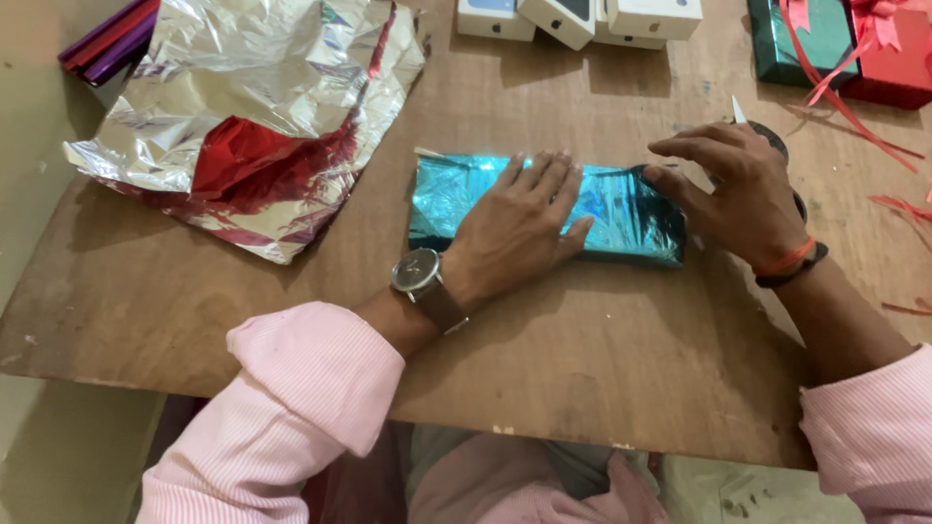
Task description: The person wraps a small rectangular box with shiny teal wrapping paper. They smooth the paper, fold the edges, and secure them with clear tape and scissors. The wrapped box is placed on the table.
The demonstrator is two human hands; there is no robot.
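Your left hand covers the middle of the teal foil-wrapped box, and your right hand hides most of the scissors. The white boxes at the desk's far edge are cut off, as are the rolls near the far left corner.

Your left hand lies flat on top of the long box wrapped in shiny blue-green foil. Your right hand touches the box's right end, fingers bent over it. The box sits on the brown wooden tabletop. A crumpled sheet of silver and red foil lies to the left.
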